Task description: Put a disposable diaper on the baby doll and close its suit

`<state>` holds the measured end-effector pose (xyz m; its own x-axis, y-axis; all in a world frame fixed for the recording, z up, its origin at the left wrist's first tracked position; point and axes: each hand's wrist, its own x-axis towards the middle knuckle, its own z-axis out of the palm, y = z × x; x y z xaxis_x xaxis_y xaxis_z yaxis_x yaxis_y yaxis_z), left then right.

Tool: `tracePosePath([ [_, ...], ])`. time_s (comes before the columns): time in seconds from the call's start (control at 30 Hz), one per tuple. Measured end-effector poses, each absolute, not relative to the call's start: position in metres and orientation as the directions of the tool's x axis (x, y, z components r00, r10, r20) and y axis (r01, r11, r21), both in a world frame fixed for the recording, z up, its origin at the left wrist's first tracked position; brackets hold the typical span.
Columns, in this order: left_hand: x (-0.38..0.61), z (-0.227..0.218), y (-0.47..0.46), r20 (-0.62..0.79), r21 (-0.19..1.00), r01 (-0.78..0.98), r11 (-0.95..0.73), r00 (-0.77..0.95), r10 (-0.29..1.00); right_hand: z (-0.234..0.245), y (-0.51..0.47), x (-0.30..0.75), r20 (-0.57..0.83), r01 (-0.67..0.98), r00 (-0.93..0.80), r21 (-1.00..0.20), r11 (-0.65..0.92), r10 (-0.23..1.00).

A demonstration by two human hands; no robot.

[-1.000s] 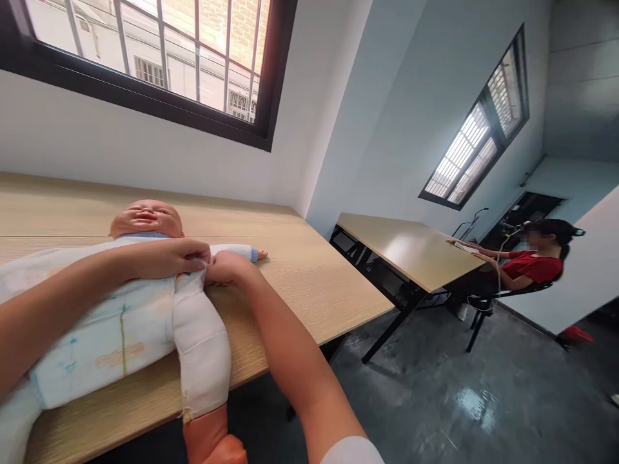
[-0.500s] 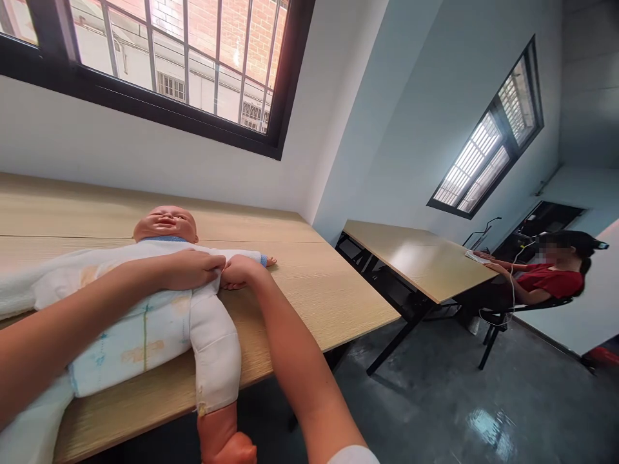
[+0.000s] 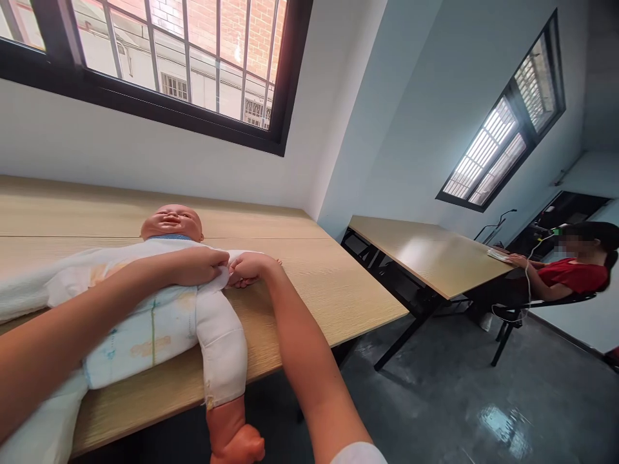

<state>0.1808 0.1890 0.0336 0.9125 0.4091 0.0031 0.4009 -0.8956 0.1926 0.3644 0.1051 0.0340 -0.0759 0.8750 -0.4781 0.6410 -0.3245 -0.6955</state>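
Here, left grip (image 3: 197,267) pinching baby doll's (image 3: 171,221) white suit (image 3: 221,348); right grip (image 3: 249,269) curled just beside, hold unclear.

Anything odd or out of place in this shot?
Yes: the baby doll's padded white leg hangs over the table edge, its bare foot dangling in the air. The cuff also looks frayed and stained.

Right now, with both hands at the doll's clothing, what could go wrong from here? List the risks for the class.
The doll lies close to the table edge, its padded leg hanging over. A pull from the left hand or right hand might slide it off. The leg's cuff looks frayed, so tugging could possibly tear it.
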Motion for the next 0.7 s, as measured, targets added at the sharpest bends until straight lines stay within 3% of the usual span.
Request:
tracePosePath([
  [0.17,0.179,0.042,0.183,0.026,0.189,0.445,-0.875,0.889,0.458,0.027,0.107,0.376,-0.427,0.593,-0.189,-0.768,-0.244,0.884],
  [0.4,0.178,0.035,0.181,0.119,0.224,0.463,-0.858,0.860,0.496,0.026,0.108,0.384,-0.462,0.538,-0.209,-0.790,-0.293,0.862],
  [0.53,0.181,0.030,0.177,0.188,0.130,0.360,-0.924,0.906,0.379,0.030,0.104,0.380,-0.456,0.539,-0.163,-0.784,-0.308,0.875],
  [0.6,0.182,0.033,0.173,0.175,0.077,0.290,-0.954,0.938,0.299,0.032,0.103,0.379,-0.452,0.527,-0.161,-0.791,-0.312,0.877],
  [0.7,0.181,0.037,0.167,0.119,-0.020,0.298,-0.954,0.949,0.293,0.031,0.104,0.378,-0.459,0.507,-0.168,-0.799,-0.322,0.872],
])
